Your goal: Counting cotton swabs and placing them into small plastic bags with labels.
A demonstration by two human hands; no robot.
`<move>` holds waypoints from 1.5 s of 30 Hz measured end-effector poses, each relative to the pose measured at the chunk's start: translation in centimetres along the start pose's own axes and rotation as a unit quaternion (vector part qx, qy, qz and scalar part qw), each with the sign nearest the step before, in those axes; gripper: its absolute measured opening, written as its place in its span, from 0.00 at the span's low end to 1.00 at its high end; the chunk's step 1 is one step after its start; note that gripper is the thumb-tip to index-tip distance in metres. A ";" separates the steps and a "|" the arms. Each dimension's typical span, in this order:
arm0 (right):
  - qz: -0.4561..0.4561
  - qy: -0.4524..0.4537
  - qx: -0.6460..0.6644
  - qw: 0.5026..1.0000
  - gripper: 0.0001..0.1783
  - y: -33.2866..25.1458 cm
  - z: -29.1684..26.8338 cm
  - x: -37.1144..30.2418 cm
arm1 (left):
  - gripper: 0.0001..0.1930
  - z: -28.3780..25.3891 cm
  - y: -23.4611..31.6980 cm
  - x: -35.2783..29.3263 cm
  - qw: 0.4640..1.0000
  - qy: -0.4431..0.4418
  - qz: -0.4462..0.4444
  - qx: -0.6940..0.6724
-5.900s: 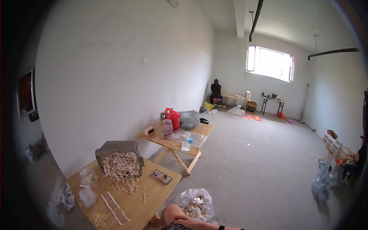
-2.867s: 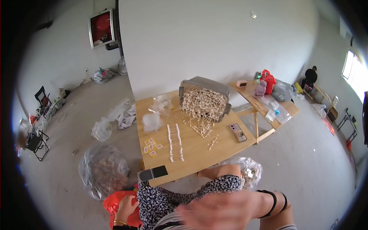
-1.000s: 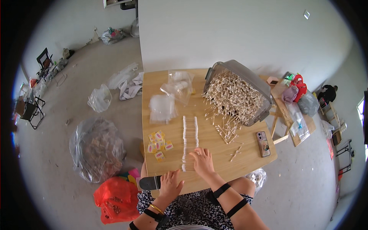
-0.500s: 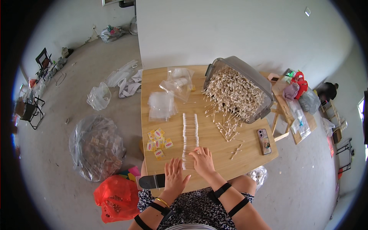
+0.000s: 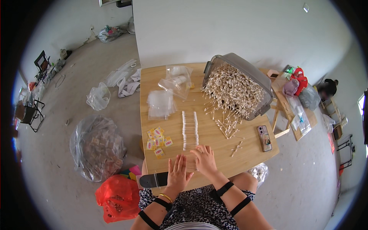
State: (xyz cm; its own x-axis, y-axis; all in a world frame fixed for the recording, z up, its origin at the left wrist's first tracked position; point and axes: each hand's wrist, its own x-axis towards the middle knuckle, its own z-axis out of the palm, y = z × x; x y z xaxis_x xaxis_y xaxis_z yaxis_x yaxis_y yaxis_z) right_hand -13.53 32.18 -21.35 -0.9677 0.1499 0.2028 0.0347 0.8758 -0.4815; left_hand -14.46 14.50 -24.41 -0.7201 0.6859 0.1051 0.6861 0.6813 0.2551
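The wooden table (image 5: 209, 134) spreads out in front of me, putting everything on it within reach. Toward its far right, the grey bin (image 5: 255, 73) lies tipped with its mouth toward me, presumably so that the heap of cotton swabs (image 5: 234, 90) spills out this way. The clear sleeves (image 5: 160, 105) lie off to the left, likely to stay out of the way of the row of swabs (image 5: 190, 130), which runs away from me straight ahead, each stick crosswise beside the next. My left hand (image 5: 177, 174) is nearly flat, fingers straight and close together, thumb spread, with nothing visible in its hold; it lies along the row's left edge, I'd judge as a fence for the tips. My right hand (image 5: 206, 159) is half curled, fingertips at the row's near right part, so the two hands bracket the sticks. The phone (image 5: 264, 138) and yellow cards (image 5: 158, 142) sit apart from both hands.

The clear bag (image 5: 97, 149) down on my left blurs its contents, and the bin's wall hides how deep the heap goes. A black pad (image 5: 153, 180) disappears at my left hand. My fingers cover some near sticks; whether the right ones pinch any, I can't say.
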 end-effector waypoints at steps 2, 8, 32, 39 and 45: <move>0.000 0.012 -0.006 1.000 0.18 0.0 0.1 0.1 | 0.42 0.2 0.1 -0.1 1.000 0.004 -0.002 -0.005; -0.007 -0.012 -0.016 1.000 0.17 0.0 0.3 0.0 | 0.42 0.1 0.4 -0.2 1.000 -0.007 -0.003 0.020; -0.004 -0.037 0.012 0.999 0.42 0.9 -0.8 -6.7 | 0.40 -1.0 0.2 -1.0 0.999 -0.046 0.028 -0.003; 0.007 -0.069 -0.056 0.996 0.49 0.1 0.8 -7.2 | 0.47 -0.7 -0.1 -0.9 0.998 -0.049 -0.039 0.015; -0.017 -0.047 -0.105 0.993 0.46 -0.7 3.1 -7.4 | 0.50 0.6 0.4 -0.8 0.998 -0.044 -0.041 -0.008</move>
State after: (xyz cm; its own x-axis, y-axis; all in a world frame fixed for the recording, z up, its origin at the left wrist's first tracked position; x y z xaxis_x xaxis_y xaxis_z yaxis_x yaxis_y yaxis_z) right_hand -7.15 29.04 -25.14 -0.9879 0.0829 0.1307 0.0427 0.9577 -0.2845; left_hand -13.57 14.41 -25.00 -0.7612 0.6486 -0.0023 0.6231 0.7322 0.2751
